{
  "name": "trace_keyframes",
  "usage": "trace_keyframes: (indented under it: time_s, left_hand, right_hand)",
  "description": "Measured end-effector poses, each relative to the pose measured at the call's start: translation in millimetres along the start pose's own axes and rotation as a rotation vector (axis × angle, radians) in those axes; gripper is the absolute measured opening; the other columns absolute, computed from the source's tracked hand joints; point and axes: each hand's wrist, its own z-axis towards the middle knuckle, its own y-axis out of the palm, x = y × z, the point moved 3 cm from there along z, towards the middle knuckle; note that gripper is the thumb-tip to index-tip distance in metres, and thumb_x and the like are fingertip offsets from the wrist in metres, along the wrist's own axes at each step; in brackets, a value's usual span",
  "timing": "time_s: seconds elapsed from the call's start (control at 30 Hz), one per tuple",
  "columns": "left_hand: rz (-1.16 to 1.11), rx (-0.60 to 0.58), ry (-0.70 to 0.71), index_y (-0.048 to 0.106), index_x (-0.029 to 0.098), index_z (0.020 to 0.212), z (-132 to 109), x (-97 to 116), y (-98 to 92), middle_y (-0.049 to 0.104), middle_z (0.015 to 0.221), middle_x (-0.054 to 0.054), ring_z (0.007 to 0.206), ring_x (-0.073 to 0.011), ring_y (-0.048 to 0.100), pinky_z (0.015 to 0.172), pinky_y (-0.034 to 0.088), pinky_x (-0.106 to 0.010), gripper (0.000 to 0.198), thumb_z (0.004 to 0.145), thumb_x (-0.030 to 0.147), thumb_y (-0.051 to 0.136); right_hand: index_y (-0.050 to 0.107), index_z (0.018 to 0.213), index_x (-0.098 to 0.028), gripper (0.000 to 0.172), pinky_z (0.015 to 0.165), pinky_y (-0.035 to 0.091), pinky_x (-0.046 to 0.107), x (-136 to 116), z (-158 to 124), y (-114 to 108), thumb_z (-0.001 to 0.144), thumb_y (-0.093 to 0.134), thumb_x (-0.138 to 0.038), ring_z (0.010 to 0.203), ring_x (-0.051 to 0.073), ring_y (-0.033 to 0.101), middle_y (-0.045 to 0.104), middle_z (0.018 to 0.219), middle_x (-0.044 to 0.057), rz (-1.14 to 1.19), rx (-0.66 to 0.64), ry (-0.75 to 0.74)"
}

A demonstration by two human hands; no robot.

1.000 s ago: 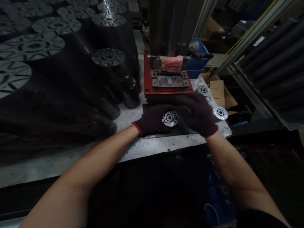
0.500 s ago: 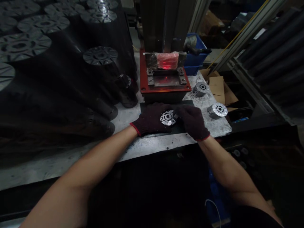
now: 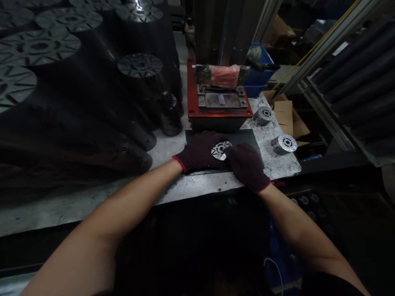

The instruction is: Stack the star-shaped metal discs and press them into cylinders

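My left hand [image 3: 202,152], in a dark knitted glove with a red cuff, is wrapped round the left side of a slotted round metal piece [image 3: 220,150]. The piece's bright end face, with spoke-like slots and a small centre ring, points up. Across its right edge lies my right hand [image 3: 247,164], gloved alike, with fingers closed; what they hold, if anything, is hidden. Under both hands lies a dark green mat [image 3: 251,139]. Directly behind it stands a red-based fixture [image 3: 216,117] with a metal plate and a pink wrapped pad.
Two short slotted cylinders stand at the right, a nearer one [image 3: 284,144] and a farther one [image 3: 263,116]. Tall dark cylinders [image 3: 140,68] crowd the left. Behind are a blue bin [image 3: 259,76] and a cardboard box [image 3: 284,115]. The worktable's front edge [image 3: 197,187] runs before me.
My right hand has moved down and now covers the piece's right edge. The red light spot on the fixture has gone out; a pale strip shows on its plate. The view has shifted slightly.
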Motion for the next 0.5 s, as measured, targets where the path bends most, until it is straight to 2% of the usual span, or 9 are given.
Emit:
trace_keyframes:
  time_s: [0.07, 0.13, 0.2, 0.27, 0.33, 0.4, 0.43, 0.5]
  left_hand:
    - [0.015, 0.005, 0.007, 0.073, 0.023, 0.151, -0.3, 0.1, -1.1, 0.077, 0.141, -0.012, 0.129, -0.0403, 0.072, 0.114, 0.057, -0.054, 0.09, 0.074, 0.06, 0.1]
    - [0.017, 0.0, 0.015, 0.073, 0.025, 0.151, -0.9, -1.3, -1.9, 0.075, 0.142, -0.01, 0.131, -0.0395, 0.07, 0.115, 0.057, -0.053, 0.089, 0.072, 0.054, 0.103]
    - [-0.019, -0.008, 0.024, 0.071, 0.027, 0.152, -2.1, -3.7, -2.5, 0.075, 0.145, -0.009, 0.134, -0.0382, 0.07, 0.116, 0.057, -0.052, 0.089, 0.071, 0.048, 0.103]
    - [-0.081, -0.016, 0.028, 0.068, 0.026, 0.156, -3.7, -6.3, -2.7, 0.073, 0.15, -0.009, 0.138, -0.0372, 0.069, 0.12, 0.055, -0.05, 0.091, 0.074, 0.044, 0.101]
    - [-0.124, -0.016, 0.002, 0.065, 0.025, 0.159, -5.1, -8.7, -2.5, 0.072, 0.153, -0.01, 0.139, -0.0374, 0.069, 0.122, 0.054, -0.05, 0.095, 0.074, 0.046, 0.101]
    - [-0.126, -0.023, -0.028, 0.064, 0.027, 0.161, -5.6, -9.8, -1.4, 0.072, 0.155, -0.01, 0.139, -0.0393, 0.069, 0.122, 0.054, -0.052, 0.103, 0.07, 0.054, 0.104]
    - [-0.109, -0.016, -0.034, 0.064, 0.028, 0.161, -5.4, -9.6, -0.9, 0.07, 0.156, -0.01, 0.141, -0.0408, 0.067, 0.123, 0.053, -0.054, 0.109, 0.066, 0.059, 0.106]
    - [-0.052, -0.002, -0.029, 0.067, 0.031, 0.159, -4.2, -8.1, 0.0, 0.069, 0.156, -0.011, 0.142, -0.0429, 0.065, 0.123, 0.051, -0.056, 0.115, 0.058, 0.067, 0.108]
  right_hand:
    - [0.084, 0.129, -0.022, 0.037, 0.094, 0.059, 0.042, 1.1, 2.1, -10.3, 0.113, 0.053, -0.033, 0.105, 0.029, 0.074, 0.081, 0.11, 0.013, -0.043, -0.041, -0.046]
    - [0.076, 0.147, -0.024, 0.042, 0.105, 0.059, 0.045, 5.1, 21.1, -25.5, 0.112, 0.056, -0.037, 0.12, 0.031, 0.072, 0.079, 0.129, 0.014, -0.06, -0.001, -0.084]
    - [0.067, 0.158, -0.024, 0.052, 0.119, 0.052, 0.053, 10.9, 57.5, -39.4, 0.11, 0.06, -0.043, 0.137, 0.035, 0.065, 0.071, 0.15, 0.015, -0.101, 0.071, -0.134]
    - [0.064, 0.16, -0.024, 0.058, 0.125, 0.045, 0.061, 17.3, 102.7, -45.1, 0.108, 0.064, -0.049, 0.146, 0.039, 0.059, 0.066, 0.16, 0.014, -0.146, 0.078, -0.212]
    - [0.071, 0.151, -0.024, 0.052, 0.124, 0.044, 0.064, 23.5, 141.0, -42.1, 0.108, 0.064, -0.054, 0.144, 0.039, 0.06, 0.069, 0.156, 0.013, -0.151, 0.023, -0.304]
    - [0.079, 0.135, -0.025, 0.047, 0.12, 0.047, 0.063, 28.2, 158.1, -34.9, 0.11, 0.061, -0.06, 0.136, 0.037, 0.065, 0.076, 0.143, 0.011, -0.119, 0.013, -0.37]
    - [0.081, 0.129, -0.025, 0.046, 0.118, 0.049, 0.061, 30.4, 156.7, -31.4, 0.112, 0.057, -0.06, 0.132, 0.036, 0.067, 0.079, 0.137, 0.011, -0.08, 0.056, -0.351]
    - [0.08, 0.126, -0.025, 0.047, 0.11, 0.055, 0.056, 35.2, 135.2, -23.7, 0.117, 0.045, -0.055, 0.122, 0.031, 0.071, 0.08, 0.124, 0.012, 0.038, 0.176, -0.209]
